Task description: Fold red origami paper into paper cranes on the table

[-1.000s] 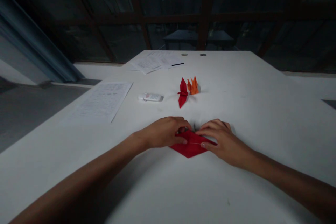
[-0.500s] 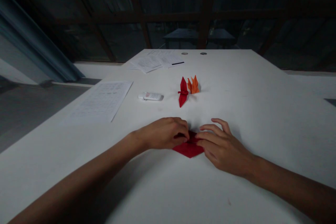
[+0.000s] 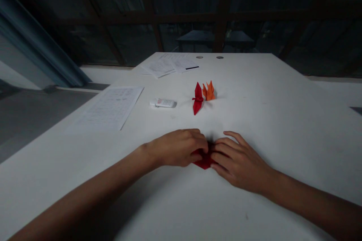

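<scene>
A folded sheet of red origami paper (image 3: 204,163) lies on the white table, mostly covered by fingers. Over its left part, my left hand (image 3: 183,147) is closed, with curled fingers and the thumb gripping the paper. From the other side, my right hand (image 3: 237,162) holds the paper down with its fingertips, the thumb at the near edge and one finger raised. Beyond the hands stand a red paper crane (image 3: 197,98) with spread wings and, just behind it to the right, an orange paper crane (image 3: 209,91).
Left of the cranes lies a small white printed object (image 3: 163,103). A printed sheet (image 3: 110,107) is at the table's left edge. More papers (image 3: 166,66) with a black strip (image 3: 192,67) lie at the back, near two round discs. Dark windows and a blue curtain (image 3: 42,41) stand behind.
My left hand has shifted slightly right and nearer, toward my right hand, and covers more of the red paper. My right hand's raised finger has come down a little. The cranes stay put.
</scene>
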### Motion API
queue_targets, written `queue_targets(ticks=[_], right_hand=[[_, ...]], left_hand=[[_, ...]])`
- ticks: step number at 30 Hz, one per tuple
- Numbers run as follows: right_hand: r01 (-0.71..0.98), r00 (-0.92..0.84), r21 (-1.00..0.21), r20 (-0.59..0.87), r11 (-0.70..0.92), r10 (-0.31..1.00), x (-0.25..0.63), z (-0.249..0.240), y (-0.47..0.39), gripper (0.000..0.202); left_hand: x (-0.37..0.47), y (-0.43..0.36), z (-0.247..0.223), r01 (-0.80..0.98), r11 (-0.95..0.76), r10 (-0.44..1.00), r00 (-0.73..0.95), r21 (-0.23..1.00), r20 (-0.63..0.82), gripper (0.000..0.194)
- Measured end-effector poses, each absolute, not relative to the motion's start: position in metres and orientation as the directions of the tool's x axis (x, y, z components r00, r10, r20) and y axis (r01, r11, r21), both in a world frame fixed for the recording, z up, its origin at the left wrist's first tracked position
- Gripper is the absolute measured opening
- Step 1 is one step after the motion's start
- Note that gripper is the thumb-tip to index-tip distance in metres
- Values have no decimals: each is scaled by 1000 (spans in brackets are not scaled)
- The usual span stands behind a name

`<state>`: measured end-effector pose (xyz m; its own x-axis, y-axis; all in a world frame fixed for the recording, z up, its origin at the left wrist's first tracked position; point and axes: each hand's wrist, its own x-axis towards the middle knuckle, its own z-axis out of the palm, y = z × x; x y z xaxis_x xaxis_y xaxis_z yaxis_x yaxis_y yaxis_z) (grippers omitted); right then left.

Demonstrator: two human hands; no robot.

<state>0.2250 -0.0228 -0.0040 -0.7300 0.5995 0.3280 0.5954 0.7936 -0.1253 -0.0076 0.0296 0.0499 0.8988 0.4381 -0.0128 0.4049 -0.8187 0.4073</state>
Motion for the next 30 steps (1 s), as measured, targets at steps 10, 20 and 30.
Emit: queue_targets(ticks=[10, 20, 30], right_hand=[[633, -602, -326, 364, 702, 711, 219, -7, -23, 11], [612, -608, -389, 326, 689, 724, 220, -6, -19, 12], [610, -549, -479, 320, 632, 772, 223, -9, -15, 15]], left_hand=[[-9, 30, 45, 367, -834, 409, 912, 412, 16, 10], [-8, 30, 41, 432, -777, 474, 880, 459, -26, 11], [-11, 31, 38, 383, -820, 444, 895, 425, 51, 12]])
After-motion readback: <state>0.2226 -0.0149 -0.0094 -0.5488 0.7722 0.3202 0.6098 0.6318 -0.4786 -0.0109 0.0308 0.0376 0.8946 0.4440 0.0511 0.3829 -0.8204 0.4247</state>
